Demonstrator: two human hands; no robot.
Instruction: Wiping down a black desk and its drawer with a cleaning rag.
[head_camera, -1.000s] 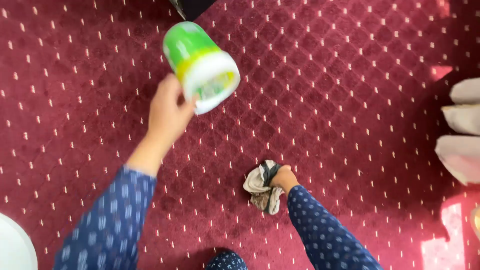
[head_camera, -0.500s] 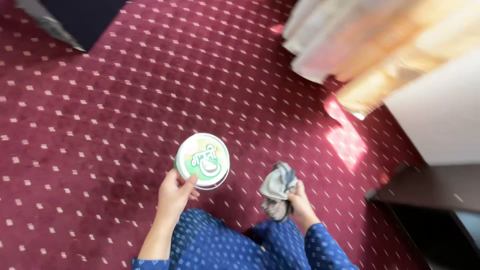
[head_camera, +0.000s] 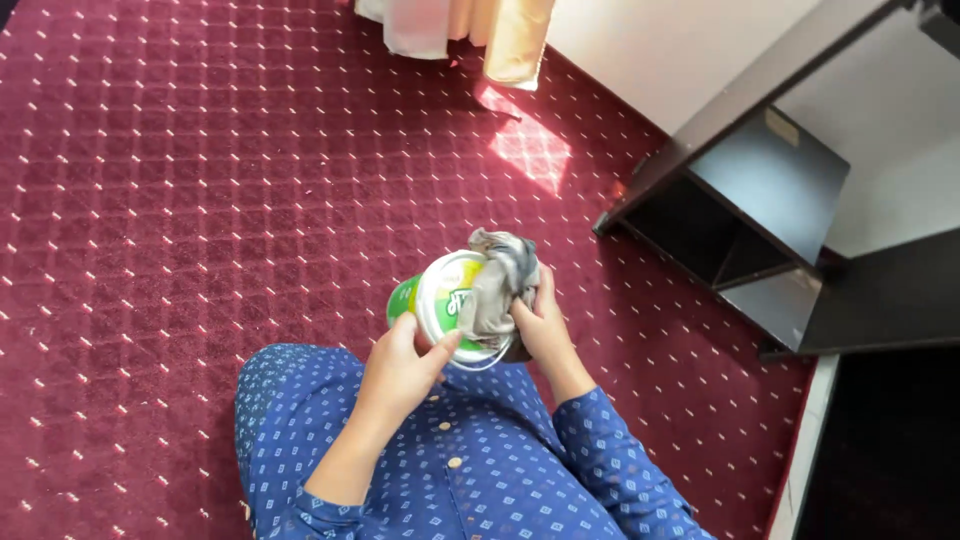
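Note:
My left hand (head_camera: 405, 365) grips a round green and white plastic tub (head_camera: 438, 298) by its lower edge, its lid facing up toward me. My right hand (head_camera: 543, 322) holds a crumpled grey and white cloth (head_camera: 500, 275) and presses it against the tub's lid. Both hands are close in front of my body, above my blue patterned clothing (head_camera: 460, 470). The cloth covers the right part of the lid.
Dark red carpet (head_camera: 200, 200) with a small light diamond pattern covers the floor. A dark shelf unit (head_camera: 760, 200) stands at the right against a white wall. Cream and yellow curtain ends (head_camera: 470, 30) hang at the top, with a sunlit patch below them.
The tub came from arm's length in toward my body. My right hand lifted the cloth off the carpet and brought it onto the lid. The view swung toward the shelf unit.

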